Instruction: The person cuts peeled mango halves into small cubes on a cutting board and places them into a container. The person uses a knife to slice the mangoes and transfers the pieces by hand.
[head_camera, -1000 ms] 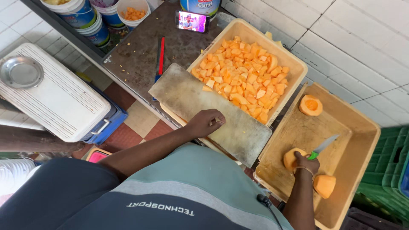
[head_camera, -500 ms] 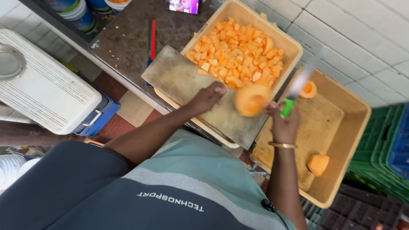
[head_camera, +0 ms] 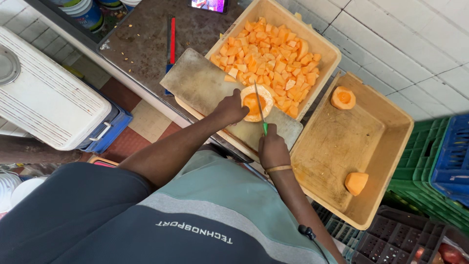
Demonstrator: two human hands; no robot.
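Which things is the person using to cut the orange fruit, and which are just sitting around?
In use: left hand, right hand, knife, fruit half, cutting board, crate of cubes.
Lying about: white cooler, phone, blue crate.

Dark, stained worktop (head_camera: 146, 44) sits in the middle of it all; pale tiled wall (head_camera: 415, 34) runs off to its right, white cooler box (head_camera: 44, 93) to its left, reddish and cream floor tiles (head_camera: 137, 127) just below, daylight all over
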